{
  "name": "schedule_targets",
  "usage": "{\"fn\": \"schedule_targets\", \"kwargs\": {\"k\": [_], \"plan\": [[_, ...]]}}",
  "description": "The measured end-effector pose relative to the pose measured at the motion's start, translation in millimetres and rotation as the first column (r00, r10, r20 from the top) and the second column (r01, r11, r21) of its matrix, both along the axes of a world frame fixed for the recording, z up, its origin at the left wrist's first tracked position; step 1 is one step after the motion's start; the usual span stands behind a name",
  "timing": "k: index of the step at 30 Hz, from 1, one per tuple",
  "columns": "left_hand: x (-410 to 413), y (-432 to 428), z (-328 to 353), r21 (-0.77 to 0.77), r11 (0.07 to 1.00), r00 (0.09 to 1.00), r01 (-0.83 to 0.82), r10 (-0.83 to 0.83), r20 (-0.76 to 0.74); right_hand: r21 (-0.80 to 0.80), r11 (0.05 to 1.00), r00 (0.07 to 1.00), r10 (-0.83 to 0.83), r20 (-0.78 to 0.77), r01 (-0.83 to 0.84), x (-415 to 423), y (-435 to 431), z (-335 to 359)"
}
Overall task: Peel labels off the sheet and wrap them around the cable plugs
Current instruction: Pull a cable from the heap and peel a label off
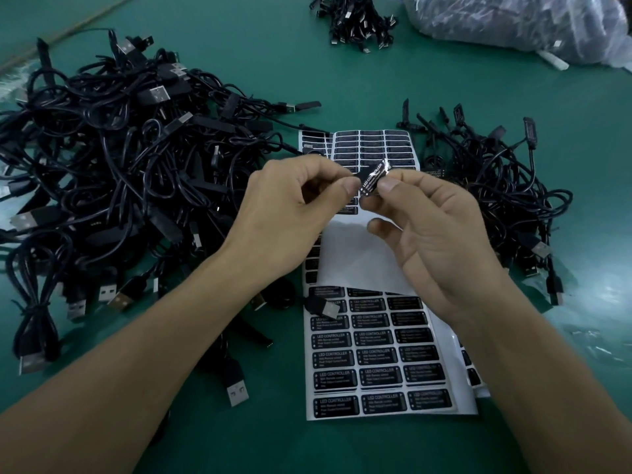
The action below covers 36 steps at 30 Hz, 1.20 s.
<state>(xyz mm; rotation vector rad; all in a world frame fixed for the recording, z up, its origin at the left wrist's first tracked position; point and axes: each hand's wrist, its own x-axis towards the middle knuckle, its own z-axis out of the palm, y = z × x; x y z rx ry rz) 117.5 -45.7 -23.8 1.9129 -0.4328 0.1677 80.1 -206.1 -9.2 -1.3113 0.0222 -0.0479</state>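
Head view: a small black glossy label (372, 180) printed "LED CONTROLLER" is held up between 2 hands, the left hand (294, 213) pinching its left end and the right hand (441, 244) its right. Beneath lies the white sheet of black labels (376, 357) on the green surface (260, 439), with tangled black USB cables (119, 172) heaped on either side.
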Motion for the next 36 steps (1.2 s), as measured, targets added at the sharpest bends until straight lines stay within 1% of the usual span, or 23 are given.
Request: {"fn": "schedule_targets", "kwargs": {"k": [8, 12, 15, 18, 24, 29, 36], "plan": [[-2.0, 0.8, 2.7, -0.039, 0.995, 0.994, 0.090, -0.092, -0.062, -0.015, 1.000, 1.000, 0.004, 0.026, -0.004, 1.7, -1.7, -2.5], [-2.8, 1.6, 5.1, -0.102, 0.986, 0.981, 0.135, -0.147, -0.126, -0.043, 0.999, 0.998, -0.023, 0.051, 0.025, 2.7, -3.1, -4.0], [-2.7, 1.0, 5.7, -0.164, 0.980, 0.972, 0.115, -0.145, -0.183, -0.094, 0.994, 0.996, -0.055, 0.076, 0.062, 2.4, -2.6, -5.1], [-2.7, 0.4, 6.2, -0.183, 0.979, 0.968, 0.088, -0.127, -0.216, -0.148, 0.985, 0.994, -0.084, 0.067, 0.093, 2.3, -1.9, -6.4], [-3.2, 0.2, 6.8, -0.197, 0.977, 0.962, 0.075, -0.123, -0.244, -0.188, 0.975, 0.993, -0.111, 0.038, 0.116, 2.8, 1.4, -8.5], [-4.1, 1.5, 9.2, -0.211, 0.972, 0.956, 0.103, -0.155, -0.249, -0.208, 0.970, 0.993, -0.117, 0.034, 0.122, 2.4, 2.1, -8.9], [-5.2, 0.1, 9.3, -0.201, 0.976, 0.968, 0.086, -0.129, -0.213, -0.263, 0.952, 0.987, -0.138, 0.079, 0.154, 2.4, 2.0, -8.2]]}}
